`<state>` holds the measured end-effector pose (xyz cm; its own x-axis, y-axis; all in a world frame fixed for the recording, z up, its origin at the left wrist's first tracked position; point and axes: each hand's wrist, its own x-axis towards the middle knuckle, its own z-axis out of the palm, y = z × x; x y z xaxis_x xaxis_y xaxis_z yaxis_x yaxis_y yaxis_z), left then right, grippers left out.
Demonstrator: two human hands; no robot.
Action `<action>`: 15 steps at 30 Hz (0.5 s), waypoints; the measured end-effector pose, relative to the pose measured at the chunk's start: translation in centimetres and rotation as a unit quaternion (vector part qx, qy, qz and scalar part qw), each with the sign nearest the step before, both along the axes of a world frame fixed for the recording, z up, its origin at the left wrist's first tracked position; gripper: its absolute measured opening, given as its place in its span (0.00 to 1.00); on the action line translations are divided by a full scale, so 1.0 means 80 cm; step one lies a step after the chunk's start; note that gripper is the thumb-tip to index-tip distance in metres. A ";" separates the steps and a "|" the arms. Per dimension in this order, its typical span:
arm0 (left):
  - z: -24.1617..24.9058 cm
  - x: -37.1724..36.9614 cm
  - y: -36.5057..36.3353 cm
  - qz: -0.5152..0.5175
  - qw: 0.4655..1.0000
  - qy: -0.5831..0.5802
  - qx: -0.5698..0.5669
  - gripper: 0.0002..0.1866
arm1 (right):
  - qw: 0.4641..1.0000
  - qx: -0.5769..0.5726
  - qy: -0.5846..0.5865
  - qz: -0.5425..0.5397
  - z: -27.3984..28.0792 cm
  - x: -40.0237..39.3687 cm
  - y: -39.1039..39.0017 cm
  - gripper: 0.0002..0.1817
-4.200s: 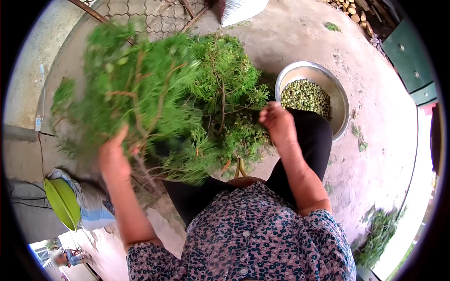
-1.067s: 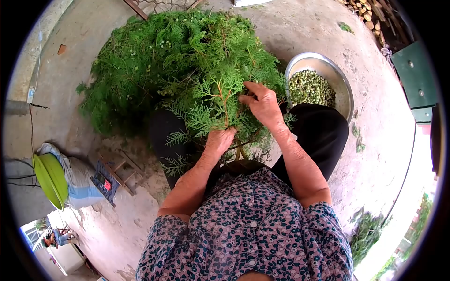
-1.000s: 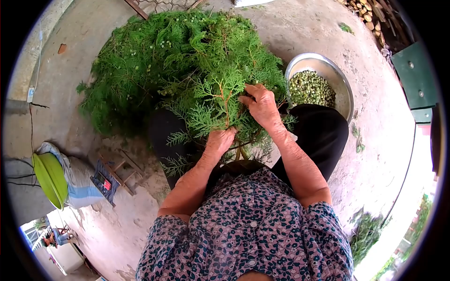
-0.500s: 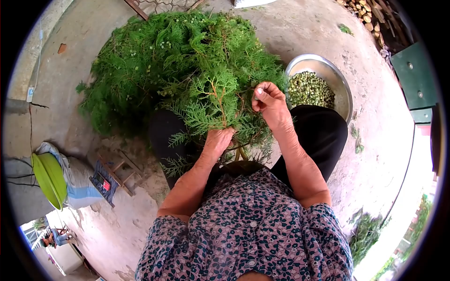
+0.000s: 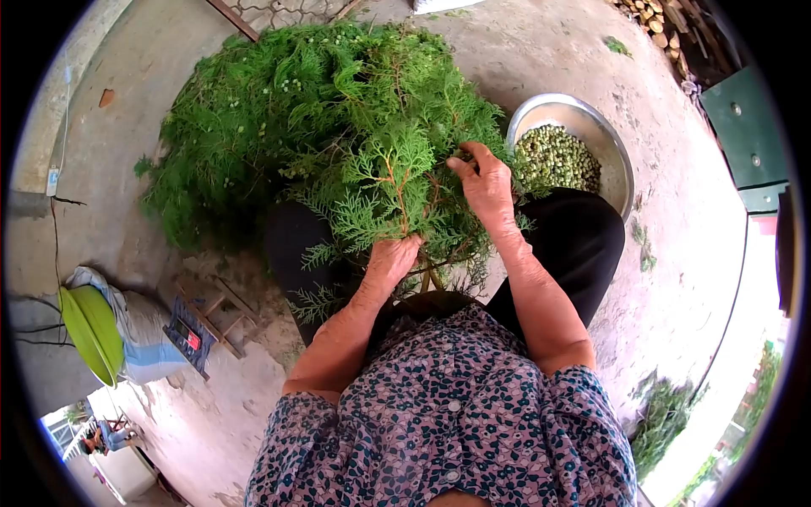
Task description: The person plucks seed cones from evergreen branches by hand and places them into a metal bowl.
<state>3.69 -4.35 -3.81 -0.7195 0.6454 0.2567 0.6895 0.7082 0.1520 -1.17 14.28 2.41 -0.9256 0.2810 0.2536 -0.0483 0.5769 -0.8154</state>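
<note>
My left hand (image 5: 390, 262) grips the stem end of a green conifer branch (image 5: 393, 190) that stands over my lap. My right hand (image 5: 484, 184) reaches into the branch's right side, fingertips pinched among the sprigs near its tip; what they hold is hidden by foliage. Behind the branch lies a large pile of the same green branches (image 5: 279, 110) on the concrete floor. A metal bowl (image 5: 610, 144) with several small green cones (image 5: 553, 156) stands to the right, just beyond my right knee.
A small wooden stool (image 5: 207, 308) and a green basin (image 5: 89, 334) on a sack lie at the left. Stacked firewood (image 5: 655, 17) and a green door (image 5: 748, 118) are at the far right. Loose sprigs (image 5: 663, 418) lie at the lower right.
My right hand went from a closed fist above the branch back down into the foliage, fingers pinching among the sprigs. My left hand kept its grip on the stem.
</note>
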 end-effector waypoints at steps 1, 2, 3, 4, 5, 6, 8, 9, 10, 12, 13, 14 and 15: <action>0.002 0.001 0.000 0.006 1.000 -0.012 0.007 0.02 | 1.000 0.000 0.000 -0.001 0.001 0.000 -0.002 0.16; 0.003 0.001 0.001 0.005 1.000 -0.013 0.007 0.02 | 1.000 0.015 0.011 -0.009 0.002 0.000 -0.004 0.15; 0.004 0.001 0.001 0.004 1.000 -0.015 0.005 0.02 | 0.999 0.031 0.022 -0.018 0.003 0.000 -0.005 0.14; 0.007 0.000 0.001 0.004 1.000 -0.017 0.004 0.01 | 0.999 0.000 0.045 -0.027 -0.007 -0.004 -0.004 0.12; 0.011 0.000 0.001 0.004 1.000 -0.017 0.004 0.01 | 0.999 0.000 0.045 -0.027 -0.015 -0.005 -0.001 0.12; 0.016 0.001 0.000 0.013 0.998 -0.055 -0.008 0.02 | 0.998 -0.047 0.023 -0.020 -0.022 -0.005 0.004 0.11; 0.017 0.000 0.002 0.021 0.995 -0.092 -0.019 0.02 | 0.971 -0.222 -0.087 -0.015 -0.012 -0.002 0.004 0.08; 0.015 -0.001 0.003 0.059 0.983 -0.172 0.036 0.03 | 0.971 -0.222 -0.087 -0.015 -0.003 -0.003 0.007 0.08; 0.020 -0.002 0.005 0.095 0.959 -0.250 0.091 0.04 | 0.922 -0.372 -0.104 -0.029 0.006 -0.003 0.013 0.08; 0.034 -0.002 0.000 0.060 0.977 -0.204 0.021 0.06 | 0.840 -0.534 -0.091 -0.041 0.022 -0.005 0.026 0.09; 0.041 -0.002 -0.003 0.024 0.986 -0.156 -0.050 0.09 | 0.836 -0.544 -0.064 -0.016 0.022 -0.006 0.035 0.08; 0.035 0.000 -0.005 0.017 0.994 -0.106 0.030 0.08 | 0.824 -0.564 -0.047 -0.020 0.023 -0.008 0.044 0.07; 0.038 0.001 -0.007 0.016 0.994 -0.106 0.030 0.08 | 0.811 -0.584 -0.031 -0.023 0.027 -0.009 0.052 0.06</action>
<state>3.78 -4.87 -0.80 -0.7817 0.6090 0.1345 0.6142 0.7144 0.3351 -1.91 18.45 4.53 -0.9080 0.3316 -0.2562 0.0125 -0.5897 -0.8075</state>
